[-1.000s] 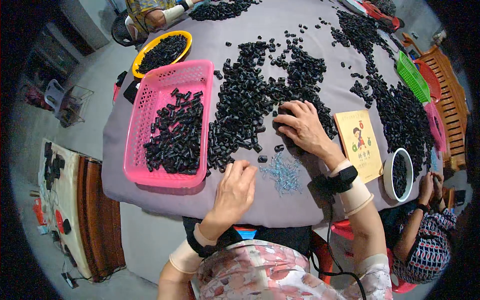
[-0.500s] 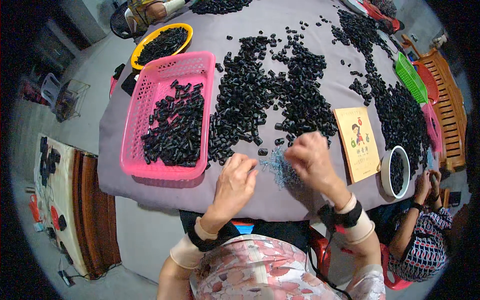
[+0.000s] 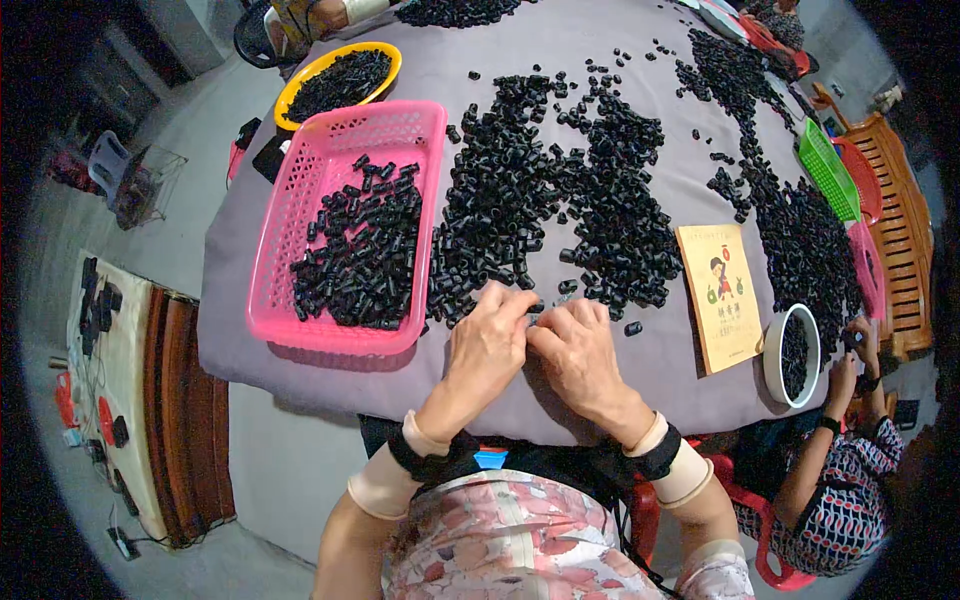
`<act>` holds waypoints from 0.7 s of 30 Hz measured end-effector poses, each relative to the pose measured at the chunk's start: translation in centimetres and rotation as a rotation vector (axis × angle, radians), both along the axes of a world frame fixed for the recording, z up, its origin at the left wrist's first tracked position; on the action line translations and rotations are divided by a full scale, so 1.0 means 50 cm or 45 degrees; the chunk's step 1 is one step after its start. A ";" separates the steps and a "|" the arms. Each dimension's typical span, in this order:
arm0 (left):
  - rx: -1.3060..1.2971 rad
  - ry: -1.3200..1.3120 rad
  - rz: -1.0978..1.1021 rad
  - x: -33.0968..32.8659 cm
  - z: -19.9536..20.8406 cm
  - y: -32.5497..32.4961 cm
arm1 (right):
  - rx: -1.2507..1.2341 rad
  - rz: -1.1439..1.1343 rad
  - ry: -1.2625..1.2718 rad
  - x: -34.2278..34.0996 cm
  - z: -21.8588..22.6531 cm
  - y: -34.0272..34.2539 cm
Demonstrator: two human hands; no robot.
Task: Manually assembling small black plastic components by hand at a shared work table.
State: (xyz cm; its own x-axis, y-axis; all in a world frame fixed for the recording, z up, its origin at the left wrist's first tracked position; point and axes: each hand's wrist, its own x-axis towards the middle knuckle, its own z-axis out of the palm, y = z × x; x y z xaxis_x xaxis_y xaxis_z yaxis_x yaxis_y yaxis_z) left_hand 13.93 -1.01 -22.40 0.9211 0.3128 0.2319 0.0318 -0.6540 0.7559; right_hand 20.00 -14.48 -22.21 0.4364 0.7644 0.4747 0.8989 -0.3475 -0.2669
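Left hand (image 3: 487, 342), right hand (image 3: 580, 358) near front edge of table (image 3: 655, 395): fingers curled, grip unclear. Black pieces (image 3: 620, 240) likely light, stiff (perhaps slippery), pinchable mid-length.

Worker's hands above a table draped in grey cloth (image 3: 300, 388). The left hand (image 3: 488, 338) and right hand (image 3: 580, 352) come close together, fingers curled inward; what lies between the fingertips is mostly hidden. Beyond them spreads a heap of short black cylindrical pieces (image 3: 500, 185). To the left stands a pink perforated plastic basket (image 3: 335, 340), partly filled with similar pieces; behind it, a yellow oval dish (image 3: 286, 106). To the right lie a yellow-covered booklet (image 3: 712, 315) and a white bowl (image 3: 773, 368).
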 end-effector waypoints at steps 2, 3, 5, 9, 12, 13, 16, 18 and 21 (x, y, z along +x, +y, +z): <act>0.057 0.035 -0.051 0.020 0.008 -0.002 | -0.047 -0.031 0.021 0.001 -0.007 -0.008; 0.056 0.036 -0.051 0.025 0.007 0.001 | -0.092 -0.067 0.041 0.001 -0.010 -0.011; 0.069 0.145 -0.108 0.032 0.003 0.002 | -0.086 -0.048 0.022 0.001 -0.012 -0.010; 0.066 0.157 -0.072 0.031 -0.002 0.000 | -0.111 0.008 -0.072 0.003 -0.013 -0.011; 0.083 0.186 -0.054 0.029 -0.007 -0.001 | -0.126 0.004 -0.114 0.000 -0.014 -0.015; 0.081 0.087 -0.034 0.026 -0.015 0.003 | -0.124 0.009 -0.116 -0.001 -0.012 -0.014; -0.239 -0.013 0.010 0.015 -0.033 0.012 | -0.148 0.085 -0.150 -0.001 -0.005 -0.013; -0.772 0.063 0.068 0.002 -0.033 0.014 | -0.135 0.109 -0.117 0.000 -0.008 -0.013; -1.212 0.105 0.049 -0.032 -0.017 0.011 | -0.148 0.085 -0.117 -0.001 -0.006 -0.013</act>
